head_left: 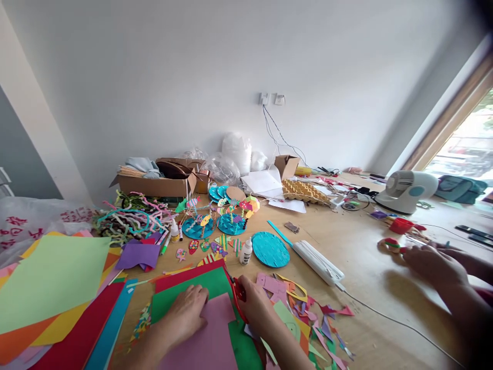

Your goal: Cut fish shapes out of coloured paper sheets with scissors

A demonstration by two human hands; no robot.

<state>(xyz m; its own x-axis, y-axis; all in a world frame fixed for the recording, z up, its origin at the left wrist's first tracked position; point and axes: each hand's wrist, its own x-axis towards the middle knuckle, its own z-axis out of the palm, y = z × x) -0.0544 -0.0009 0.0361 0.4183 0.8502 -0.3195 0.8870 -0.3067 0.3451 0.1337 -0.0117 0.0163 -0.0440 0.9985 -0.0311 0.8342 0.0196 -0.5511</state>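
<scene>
Head view, and it's the only one: the person's left hand (189,312) is pressed down on a mauve sheet (206,344) and the green sheet (192,287) under it, fingers loosely bent and not wrapped around anything. Right hand (252,304) is curled around the handles of some red scissors (239,294), right up at the green sheet's right edge. Can't really tell how far apart the blades are, they're mostly hidden. A red sheet (188,271) pokes out behind the green one, so the whole pile's sitting at the near side of the table, straight in front of the person.

Honestly, the table's a riot. Fat stack of colored paper (57,282) on the left, tangle of fuzzy stems (134,216) behind it, and a heap of paper scraps (327,329) just right of the scissors hand. Past the pile there's a white glue bottle (245,253) beside a blue disc (270,249), with patterned paper fish (219,249) lying nearby. A white power strip (319,263) runs between the disc and another person's hands (437,264), way off to the right near a white fan (408,190).
</scene>
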